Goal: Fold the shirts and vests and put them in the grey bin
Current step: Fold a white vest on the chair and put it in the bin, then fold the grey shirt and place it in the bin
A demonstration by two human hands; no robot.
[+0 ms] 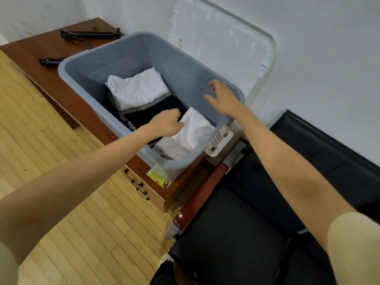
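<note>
Head view, grey bin point(86, 64) on wooden desk point(51, 83), black tripods point(88, 34) behind, clear lid point(226, 38) against wall

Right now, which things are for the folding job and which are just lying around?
For the job:
grey bin
near white shirt, touched by the left hand
far white shirt
dark clothes under them
right hand, open above the bin

Just lying about:
black tools on the desk
yellow paper
black chair

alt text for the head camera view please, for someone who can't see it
A person's left hand grips a folded white garment at the near end of a grey bin on a wooden desk, while the right hand hovers open over the bin's right rim. Another folded white garment lies on darker clothes farther in.
</note>
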